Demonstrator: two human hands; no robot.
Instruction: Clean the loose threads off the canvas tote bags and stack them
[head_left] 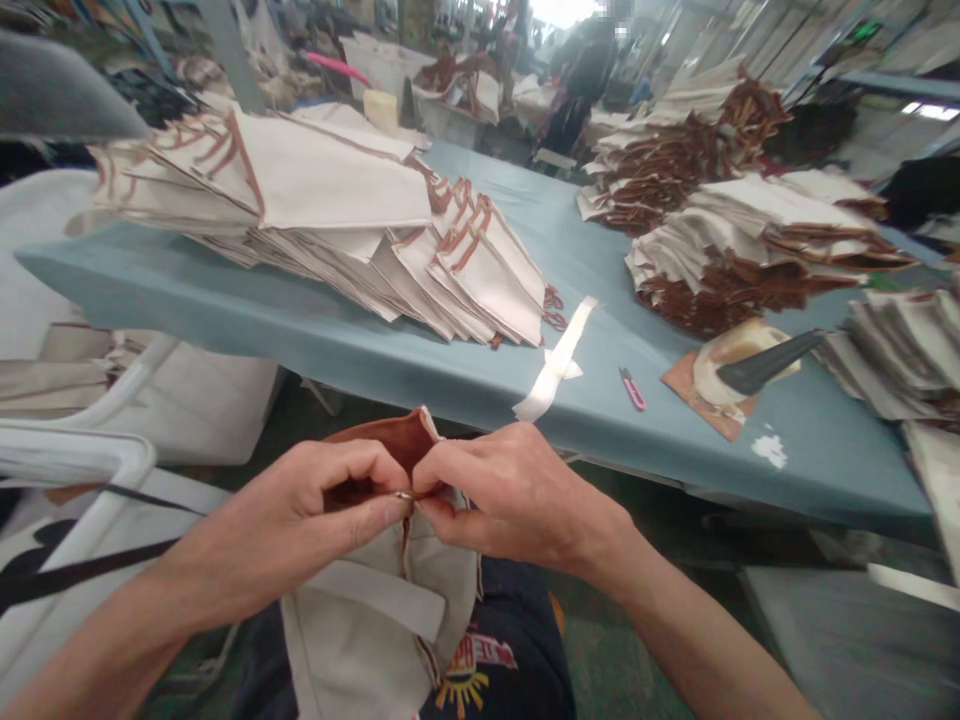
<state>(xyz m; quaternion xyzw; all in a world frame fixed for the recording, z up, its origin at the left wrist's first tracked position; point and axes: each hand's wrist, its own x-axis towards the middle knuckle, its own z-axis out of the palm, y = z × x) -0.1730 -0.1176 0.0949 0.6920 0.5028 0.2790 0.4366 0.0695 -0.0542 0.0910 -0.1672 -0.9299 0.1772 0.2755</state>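
A cream fabric piece with a brown lining (360,640), perhaps a bag, hangs over my lap. My left hand (322,510) pinches its upper edge between thumb and fingers. Right beside it, my right hand (502,490) grips the same edge, the fingertips of both hands almost touching. Brown lining shows behind the fingers, and a seam runs down from the pinched spot. A pale strip (382,595) lies across the front of the fabric. Whether anything small is between my fingertips is hidden.
On the blue-covered table (480,390) lie a stack of cream pieces with brown trim (337,190), a pale strip (559,360), pink thread snips (632,388) and a glue-smeared container with a dark handle (739,370). More stacks (735,240) stand right; a white bin (187,400) stands left.
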